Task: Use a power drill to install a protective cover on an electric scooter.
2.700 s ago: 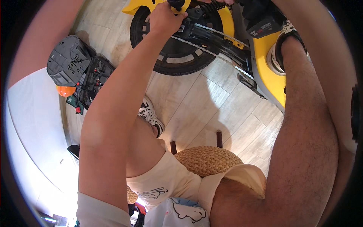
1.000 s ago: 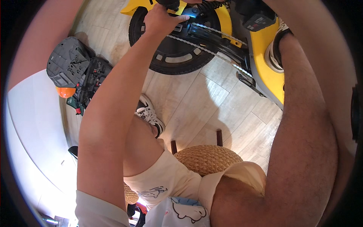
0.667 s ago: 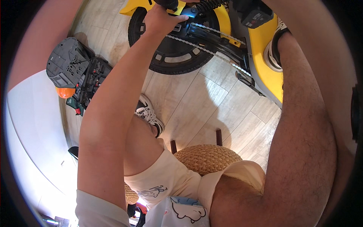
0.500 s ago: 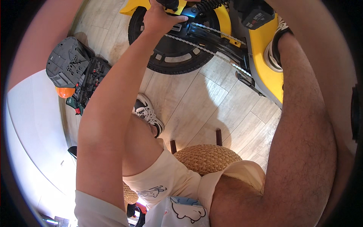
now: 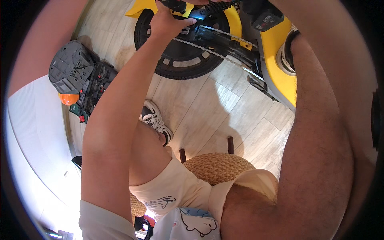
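Note:
At the top, my left hand [image 5: 164,23] is at a yellow vehicle's black rear wheel [image 5: 176,64]: its thumb lies over the black frame, its other fingers curl beside a dark cylindrical tool end [image 5: 176,5]; what they grip is hidden. My right hand [image 5: 200,2] is mostly cut off by the top edge, its fingertips on the power tool, whose battery [image 5: 264,20] hangs beside my right forearm. A blue light shows on the frame near my left thumb. A silver chain [image 5: 212,50] runs from the wheel to the yellow body [image 5: 276,48].
At left, grey and black plastic parts or cases [image 5: 70,68] lie with an orange round object [image 5: 68,99] beside a white panel [image 5: 32,144]. My legs, sneakers [image 5: 154,120] and a woven seat [image 5: 216,160] with dark legs are below. The floor [image 5: 248,120] is light wood-look planks.
My left hand has moved slightly left, its thumb now lower. The tool's battery has shifted up and left. The blue light has appeared on the frame since the earliest view.

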### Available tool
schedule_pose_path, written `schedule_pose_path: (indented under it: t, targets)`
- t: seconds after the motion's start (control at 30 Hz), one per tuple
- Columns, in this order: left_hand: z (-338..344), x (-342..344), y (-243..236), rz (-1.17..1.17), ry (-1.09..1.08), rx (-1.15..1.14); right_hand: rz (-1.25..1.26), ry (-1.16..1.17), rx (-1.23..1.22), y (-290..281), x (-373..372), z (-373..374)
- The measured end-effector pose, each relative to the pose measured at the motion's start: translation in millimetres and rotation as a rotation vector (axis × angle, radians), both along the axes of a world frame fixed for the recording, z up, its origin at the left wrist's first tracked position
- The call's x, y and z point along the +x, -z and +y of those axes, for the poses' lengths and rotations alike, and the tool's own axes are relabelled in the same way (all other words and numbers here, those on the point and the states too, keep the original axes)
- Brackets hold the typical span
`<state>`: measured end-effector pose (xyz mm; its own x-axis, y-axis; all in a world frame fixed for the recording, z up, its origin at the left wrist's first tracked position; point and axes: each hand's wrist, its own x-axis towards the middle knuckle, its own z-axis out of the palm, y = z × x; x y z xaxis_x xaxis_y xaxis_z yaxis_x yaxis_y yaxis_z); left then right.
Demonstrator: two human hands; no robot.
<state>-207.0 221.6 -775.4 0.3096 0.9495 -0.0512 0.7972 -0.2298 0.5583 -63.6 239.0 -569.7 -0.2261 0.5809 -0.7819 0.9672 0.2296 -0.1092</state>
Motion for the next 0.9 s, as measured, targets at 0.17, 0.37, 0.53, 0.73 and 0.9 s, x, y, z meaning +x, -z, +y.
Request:
schedule_pose_path:
  t: [0.17, 0.37, 0.53, 0.73, 0.9]
  targets:
    - [-0.8, -0.7, 1.2, -0.075, -0.001, 0.008, -0.008, -0.013, -0.002, -0.6, -2.0, 1.1]
    - [0.6, -2.9, 4.2, -0.058, 0.019, 0.060, -0.017, -0.004, -0.012, 1.3, -4.0, 1.0]
    - [-0.9, -2.0, 3.7, -0.058, -0.004, 0.029, -0.076, -0.051, 0.012, -3.6, -5.5, -1.0]
    - [-0.1, -2.4, 6.6, 0.015, -0.018, 0.040, -0.083, -0.170, 0.023, -5.3, -7.1, 0.3]
    - [0.8, -3.4, 7.0, -0.010, 0.005, 0.028, -0.079, -0.136, 0.024, -0.7, -6.2, 1.9]
